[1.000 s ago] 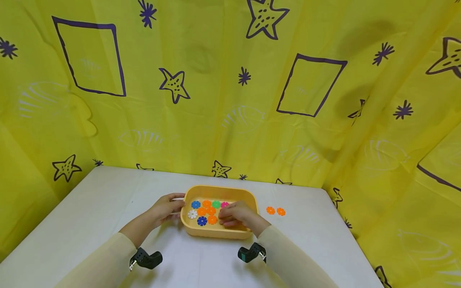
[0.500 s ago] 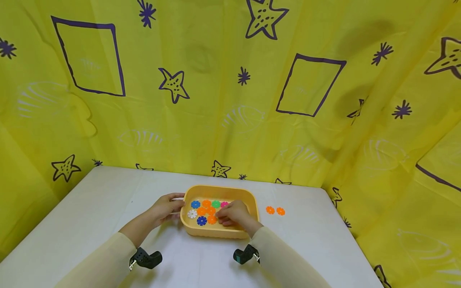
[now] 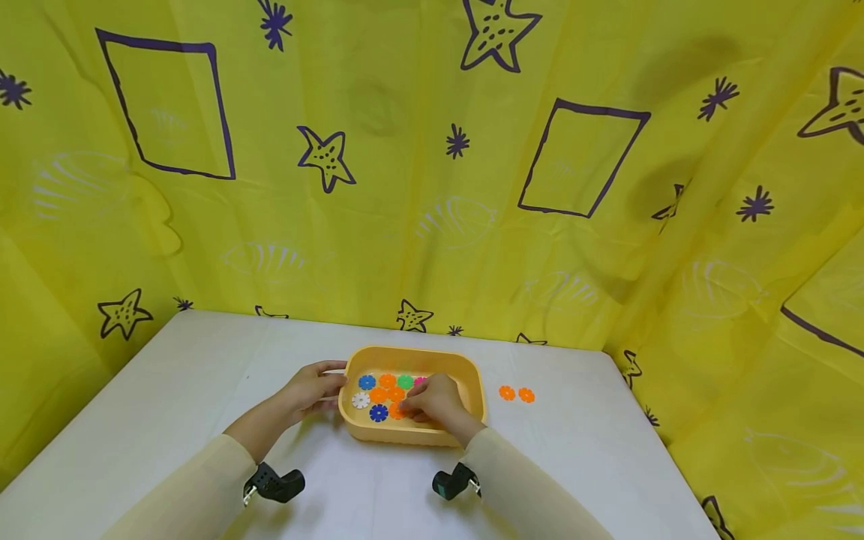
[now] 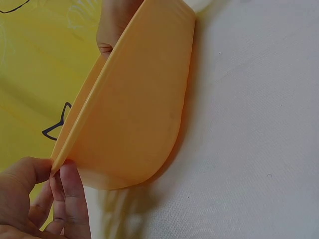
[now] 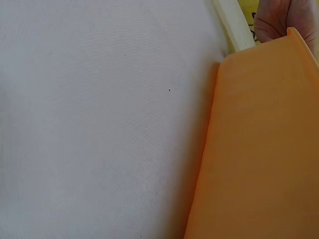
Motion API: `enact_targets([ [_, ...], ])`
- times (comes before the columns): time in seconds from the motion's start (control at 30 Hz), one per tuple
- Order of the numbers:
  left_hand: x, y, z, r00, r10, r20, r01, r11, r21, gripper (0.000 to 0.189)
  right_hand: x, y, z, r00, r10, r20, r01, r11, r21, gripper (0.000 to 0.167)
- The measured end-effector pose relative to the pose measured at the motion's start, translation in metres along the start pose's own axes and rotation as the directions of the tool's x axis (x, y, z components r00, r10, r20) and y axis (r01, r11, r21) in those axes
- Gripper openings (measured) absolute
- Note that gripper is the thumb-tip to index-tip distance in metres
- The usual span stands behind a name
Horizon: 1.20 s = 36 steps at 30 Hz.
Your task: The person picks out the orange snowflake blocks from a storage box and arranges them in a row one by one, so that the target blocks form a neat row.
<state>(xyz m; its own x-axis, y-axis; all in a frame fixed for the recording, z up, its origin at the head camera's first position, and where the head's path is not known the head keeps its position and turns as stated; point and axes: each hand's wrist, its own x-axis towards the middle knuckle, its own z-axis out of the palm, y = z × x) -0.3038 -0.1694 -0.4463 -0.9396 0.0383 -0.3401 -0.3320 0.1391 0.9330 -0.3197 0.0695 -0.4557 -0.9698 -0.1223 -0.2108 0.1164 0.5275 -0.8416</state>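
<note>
Orange tray [image 3: 405,437] about mid-surface [image 3: 236,352], flat, with notched plastic discs lying mostly in its left half. Your left hand [image 3: 313,390] pinches the left rim, grip closed to the rim's thickness. Your right hand [image 3: 439,401] is inside the tray, fingers bent down at the near orange disc [image 3: 394,412]; can't tell whether that grip has the disc or just touches it, as your fingers cover part of it and tray wall blocks the right wrist view. Likeliest trouble: a thin disc lying flat gives little edge to catch, so fingertips may skid and shove it into the dark blue disc [image 3: 379,412] just left. Crowding could also bring up two together. Pink disc [image 3: 420,381], partly hidden by your hand, could get knocked by a knuckle. A tug on the left rim could tilt the tray and slide everything. Your right wrist crosses the near wall; lift low and it may snag. Two loose orange discs [image 3: 507,393] sit right of the tray; a wide sleeve swing might sweep them.
</note>
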Motion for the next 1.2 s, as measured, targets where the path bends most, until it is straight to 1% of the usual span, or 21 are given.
enact_targets([
  [0.2, -0.0018, 0.001, -0.0001, 1.0, -0.003, 0.004, 0.003, 1.0, 0.011, 0.052, -0.0007, 0.001, 0.0021, 0.999, -0.034, -0.005, 0.034, 0.999, 0.005, 0.019],
  [0.27, -0.0024, 0.0014, 0.0001, 1.0, -0.004, 0.004, 0.004, 1.0, 0.011, 0.052, -0.0012, 0.0015, 0.0024, 0.999, -0.048, -0.012, 0.047, 0.999, -0.008, 0.021],
  [0.33, -0.0026, 0.0016, 0.0002, 1.0, -0.006, 0.005, 0.005, 1.0, 0.01, 0.052, -0.0014, 0.0016, 0.0027, 0.998, -0.056, -0.02, 0.055, 0.998, -0.029, 0.023],
  [0.43, -0.0027, 0.0016, 0.0004, 1.0, -0.01, 0.003, 0.01, 1.0, 0.012, 0.052, -0.0016, 0.0013, 0.003, 0.996, -0.085, -0.035, 0.082, 0.993, -0.091, 0.026],
  [0.63, -0.0021, 0.0016, -0.0001, 1.0, -0.021, -0.005, 0.021, 0.999, 0.026, 0.052, 0.0005, 0.0011, 0.0039, 0.991, -0.134, -0.029, 0.127, 0.977, -0.171, 0.026],
  [0.77, -0.0021, 0.0024, -0.0002, 1.0, -0.027, -0.001, 0.027, 0.999, 0.031, 0.053, 0.001, 0.0009, 0.0045, 0.99, -0.138, -0.028, 0.13, 0.972, -0.195, 0.026],
  [0.9, -0.002, 0.0029, -0.0003, 1.0, -0.019, 0.004, 0.019, 0.999, 0.03, 0.052, -0.0003, -0.0009, 0.0045, 0.99, -0.135, -0.031, 0.126, 0.97, -0.21, 0.023],
  [1.2, -0.0023, 0.003, -0.0011, 1.0, -0.013, 0.004, 0.013, 0.999, 0.036, 0.053, 0.001, -0.0006, 0.0069, 0.991, -0.128, -0.025, 0.121, 0.973, -0.196, 0.022],
])
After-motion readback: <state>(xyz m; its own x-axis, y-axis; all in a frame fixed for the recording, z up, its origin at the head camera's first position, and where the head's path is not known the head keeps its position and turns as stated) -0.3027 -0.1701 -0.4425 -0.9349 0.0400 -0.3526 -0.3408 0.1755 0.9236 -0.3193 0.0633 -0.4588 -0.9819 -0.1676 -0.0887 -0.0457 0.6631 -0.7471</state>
